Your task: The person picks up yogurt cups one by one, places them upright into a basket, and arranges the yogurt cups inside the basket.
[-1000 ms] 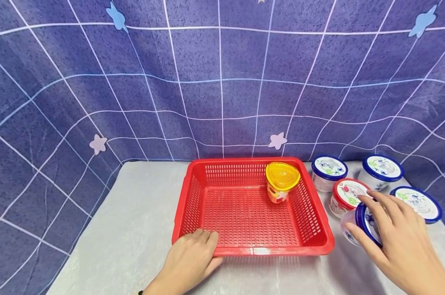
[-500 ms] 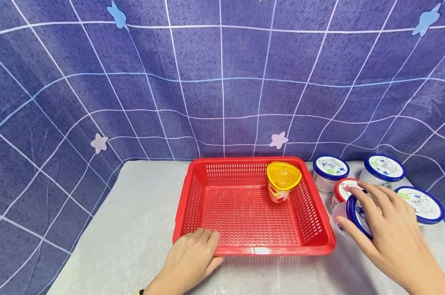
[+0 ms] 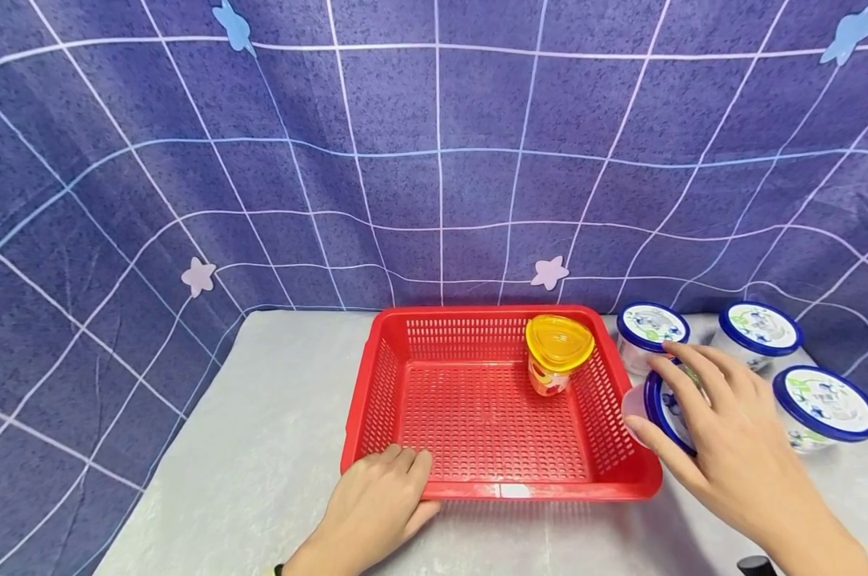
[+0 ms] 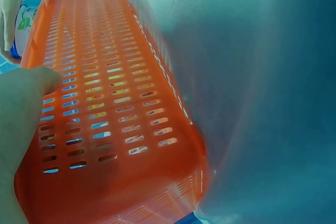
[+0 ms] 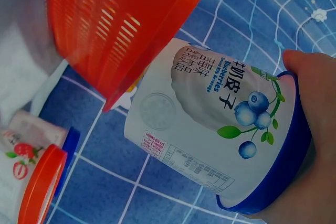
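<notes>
My left hand (image 3: 379,508) grips the front rim of a red plastic basket (image 3: 470,488), near its left corner; in the left wrist view the thumb (image 4: 50,80) lies against the outer wall. My right hand (image 3: 739,444) holds a blue-lidded milk beverage tub (image 5: 210,124) with blueberries printed on it. That tub is tilted, off the table, beside the basket's right wall, its lid toward my palm. Inside the basket, at the back right, stands a cup with a yellow lid (image 3: 559,344). A red-lidded tub (image 5: 42,182) shows in the right wrist view; the held tub hides it in the head view.
Blue-lidded tubs stand right of the basket: one (image 3: 653,326) by its back corner, another (image 3: 761,328) farther right, a third (image 3: 827,404) nearer the front. A purple-blue curtain (image 3: 434,176) hangs behind the table (image 3: 261,448). A dark object (image 3: 756,566) shows at the bottom edge.
My right hand has carried the blue-lidded tub left and slightly up, toward the basket's right wall, now covering the red-lidded tub. The left hand keeps its grip on the rim.
</notes>
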A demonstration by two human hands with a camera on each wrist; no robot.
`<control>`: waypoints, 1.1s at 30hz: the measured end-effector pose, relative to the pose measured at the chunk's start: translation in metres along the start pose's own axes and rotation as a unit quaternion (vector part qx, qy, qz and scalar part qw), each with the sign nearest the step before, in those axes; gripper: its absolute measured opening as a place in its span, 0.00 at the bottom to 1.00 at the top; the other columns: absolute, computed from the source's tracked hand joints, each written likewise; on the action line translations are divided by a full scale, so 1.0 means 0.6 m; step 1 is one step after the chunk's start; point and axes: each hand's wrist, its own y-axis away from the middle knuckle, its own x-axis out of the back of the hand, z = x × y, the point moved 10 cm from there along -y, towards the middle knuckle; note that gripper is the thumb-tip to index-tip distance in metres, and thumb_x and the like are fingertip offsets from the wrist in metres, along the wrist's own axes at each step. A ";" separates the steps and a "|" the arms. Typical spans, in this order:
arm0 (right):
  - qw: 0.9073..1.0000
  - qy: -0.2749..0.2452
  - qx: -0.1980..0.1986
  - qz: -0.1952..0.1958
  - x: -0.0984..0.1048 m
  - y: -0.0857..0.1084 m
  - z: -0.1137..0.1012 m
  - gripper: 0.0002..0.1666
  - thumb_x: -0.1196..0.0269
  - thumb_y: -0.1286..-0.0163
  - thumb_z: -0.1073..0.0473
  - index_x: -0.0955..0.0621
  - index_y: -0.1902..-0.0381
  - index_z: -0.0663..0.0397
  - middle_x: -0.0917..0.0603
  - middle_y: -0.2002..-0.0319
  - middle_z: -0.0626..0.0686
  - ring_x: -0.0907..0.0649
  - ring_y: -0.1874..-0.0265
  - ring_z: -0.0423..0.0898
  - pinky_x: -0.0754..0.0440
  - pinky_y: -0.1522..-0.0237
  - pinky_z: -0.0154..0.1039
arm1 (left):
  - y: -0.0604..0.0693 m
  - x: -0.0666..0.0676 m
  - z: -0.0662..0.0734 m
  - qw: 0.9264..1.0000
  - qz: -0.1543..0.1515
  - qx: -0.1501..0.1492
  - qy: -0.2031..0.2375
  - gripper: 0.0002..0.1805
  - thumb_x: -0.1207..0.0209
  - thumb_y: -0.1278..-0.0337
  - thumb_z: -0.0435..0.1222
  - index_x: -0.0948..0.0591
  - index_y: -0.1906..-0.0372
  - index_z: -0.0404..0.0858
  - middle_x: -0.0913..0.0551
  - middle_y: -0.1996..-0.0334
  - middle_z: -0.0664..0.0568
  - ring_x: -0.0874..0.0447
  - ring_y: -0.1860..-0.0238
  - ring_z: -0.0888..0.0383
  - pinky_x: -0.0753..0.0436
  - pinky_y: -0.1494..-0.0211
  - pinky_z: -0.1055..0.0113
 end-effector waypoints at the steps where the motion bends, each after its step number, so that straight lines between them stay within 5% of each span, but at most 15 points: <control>1: 1.000 -0.002 0.005 0.002 -0.001 -0.003 -0.004 0.48 0.52 0.32 0.24 0.23 0.39 0.59 0.25 0.39 0.63 0.32 0.38 0.66 0.39 0.44 0.68 | 0.000 0.000 0.000 1.000 -0.001 0.000 0.001 0.23 0.34 0.57 0.55 0.31 0.75 0.43 0.33 0.84 0.59 0.35 0.82 0.59 0.36 0.80 0.70; 12: 0.999 -0.004 0.041 -0.014 -0.022 -0.025 -0.039 0.47 0.55 0.31 0.25 0.23 0.38 0.59 0.26 0.37 0.62 0.32 0.37 0.66 0.42 0.35 0.63 | -0.001 0.001 0.000 1.000 0.002 0.000 0.002 0.22 0.35 0.56 0.54 0.29 0.73 0.42 0.30 0.82 0.58 0.33 0.81 0.59 0.32 0.79 0.68; 19: 0.998 -0.022 0.054 -0.028 -0.042 -0.034 -0.058 0.45 0.55 0.31 0.25 0.24 0.36 0.55 0.26 0.36 0.61 0.32 0.36 0.64 0.39 0.43 0.65 | -0.001 0.000 0.000 1.000 0.002 -0.001 0.002 0.22 0.35 0.56 0.55 0.28 0.72 0.42 0.29 0.83 0.58 0.32 0.81 0.58 0.33 0.79 0.67; 33: 0.995 -0.019 0.076 -0.069 -0.104 -0.030 -0.067 0.43 0.47 0.33 0.29 0.24 0.36 0.56 0.27 0.35 0.61 0.32 0.34 0.62 0.39 0.37 0.64 | -0.001 -0.003 -0.001 1.000 -0.007 0.000 0.004 0.22 0.35 0.55 0.54 0.30 0.74 0.43 0.31 0.83 0.59 0.36 0.82 0.60 0.37 0.80 0.70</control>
